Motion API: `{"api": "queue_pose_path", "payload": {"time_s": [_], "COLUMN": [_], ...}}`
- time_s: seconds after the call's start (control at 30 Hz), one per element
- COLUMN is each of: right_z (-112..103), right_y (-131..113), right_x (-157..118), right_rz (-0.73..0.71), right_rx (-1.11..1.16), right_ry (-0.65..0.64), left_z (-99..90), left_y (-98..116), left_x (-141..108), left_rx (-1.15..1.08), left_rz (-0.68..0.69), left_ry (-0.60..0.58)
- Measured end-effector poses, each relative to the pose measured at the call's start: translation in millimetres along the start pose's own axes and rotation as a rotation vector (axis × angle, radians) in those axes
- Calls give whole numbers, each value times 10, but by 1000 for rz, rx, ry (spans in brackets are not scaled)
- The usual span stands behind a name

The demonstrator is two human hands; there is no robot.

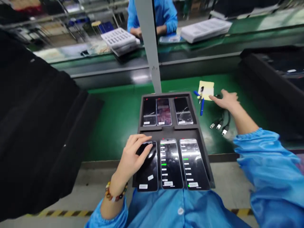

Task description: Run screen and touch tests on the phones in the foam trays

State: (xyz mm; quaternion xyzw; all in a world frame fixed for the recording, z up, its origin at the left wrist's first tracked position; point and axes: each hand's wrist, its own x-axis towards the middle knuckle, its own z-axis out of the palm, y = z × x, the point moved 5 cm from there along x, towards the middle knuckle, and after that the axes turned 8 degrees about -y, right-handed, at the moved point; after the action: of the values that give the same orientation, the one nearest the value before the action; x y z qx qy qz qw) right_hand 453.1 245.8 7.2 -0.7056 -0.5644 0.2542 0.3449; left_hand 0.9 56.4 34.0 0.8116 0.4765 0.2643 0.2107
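My left hand [133, 152], with a beaded bracelet at its wrist, reaches over the upper left side of a dark-screened phone [147, 169]. Its thumb and forefinger are apart; whether they touch the glass I cannot tell. Beside that phone lie a phone with a lit list on screen [171, 164] and another lit phone [193, 164]. All three rest in the near part of a black tray [167, 132]. My right hand [226, 99] is open, fingers spread, right of a yellow note [209, 86] and above black cables with metal plugs [222, 123].
Three dark phones [163, 111] lie in the tray's far part. Pens [202, 106] lie on the green table [114, 126]. A grey post [149, 47] stands behind the tray. Black covers flank both sides. Across, a person in blue [166, 14] sits near stacked white trays [205, 29].
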Motion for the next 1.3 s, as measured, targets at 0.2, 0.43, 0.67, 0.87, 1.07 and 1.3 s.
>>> {"api": "queue_pose_path", "payload": {"time_s": [0.2,0.43,0.67,0.87,1.07,1.3], "right_z": [88,328,453,295,250,448], "right_y": [-197,-181,-105,-61,328,578], "right_x": [-1305,-2781,-2818,-2857,-2944,-3209], "right_rz": [-400,-652,-616,-499,19,231], "right_rx": [-135,-77,-154,-5,90,127], "right_ry": [-101,-385,-415,-262,-110,-422], "left_z": [176,300,369,357,78,91], "left_y": [101,137,182,235,-130,-460], "left_x": [-147,-146,-165,-174,-265,-791], "left_rx": [-56,31,46,86,107,-207], "left_rz": [177,263,282,280,-130,-807], "left_ry": [-203,-260,-298,-322,-79,-242]}}
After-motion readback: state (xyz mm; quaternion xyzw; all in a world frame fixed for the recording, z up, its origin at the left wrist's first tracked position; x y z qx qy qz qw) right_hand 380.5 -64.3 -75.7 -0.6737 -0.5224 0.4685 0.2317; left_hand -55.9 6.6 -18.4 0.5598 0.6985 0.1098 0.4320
